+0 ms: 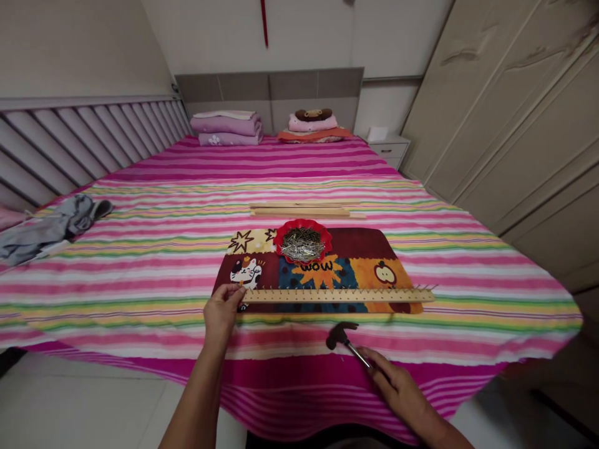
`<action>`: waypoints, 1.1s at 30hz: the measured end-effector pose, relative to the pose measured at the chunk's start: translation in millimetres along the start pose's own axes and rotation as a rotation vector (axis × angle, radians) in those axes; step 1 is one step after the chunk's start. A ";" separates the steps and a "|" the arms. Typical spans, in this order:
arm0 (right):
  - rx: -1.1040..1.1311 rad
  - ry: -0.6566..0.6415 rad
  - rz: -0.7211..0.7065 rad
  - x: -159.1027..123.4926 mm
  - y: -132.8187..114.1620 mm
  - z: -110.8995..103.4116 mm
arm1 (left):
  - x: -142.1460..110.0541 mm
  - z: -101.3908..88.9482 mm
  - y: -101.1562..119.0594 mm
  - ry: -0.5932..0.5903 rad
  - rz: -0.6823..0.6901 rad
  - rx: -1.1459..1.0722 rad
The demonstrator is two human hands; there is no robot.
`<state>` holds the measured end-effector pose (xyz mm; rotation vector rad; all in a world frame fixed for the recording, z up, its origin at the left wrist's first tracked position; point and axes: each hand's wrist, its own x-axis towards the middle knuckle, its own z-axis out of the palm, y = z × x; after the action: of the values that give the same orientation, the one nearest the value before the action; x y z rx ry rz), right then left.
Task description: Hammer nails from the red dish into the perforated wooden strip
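Note:
A long pale wooden strip (337, 296) lies across a patterned mat (390, 249), with a row of nails standing along it, several tilted at the right end. My left hand (221, 312) is closed on the strip's left end, thumb and fingertips together there; whether a nail is also between them is too small to tell. Below the strip, my right hand (390, 383) grips a claw hammer (344, 337) by its handle, its dark head raised toward the strip but apart from it. Behind the strip, a red scalloped bowl (281, 246) holds many loose nails (303, 244).
More wooden strips (299, 212) lie beyond the bowl on the striped bedspread (163, 249). Grey clothing (70, 221) is at the left. Folded bedding (229, 129) and another stack (312, 126) sit by the headboard (313, 84). A nightstand (390, 149) and wardrobe (510, 118) stand at right.

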<state>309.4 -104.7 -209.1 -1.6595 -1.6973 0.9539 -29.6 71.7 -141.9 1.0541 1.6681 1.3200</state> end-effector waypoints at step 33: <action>-0.342 -0.088 -0.463 122.0 -221.7 45.5 | -13.5 -8.1 -6.3 0.029 0.071 0.146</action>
<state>135.5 18.3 -65.1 -1.3323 -2.2713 0.5414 -32.8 55.4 -145.7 1.1946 1.7850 1.2792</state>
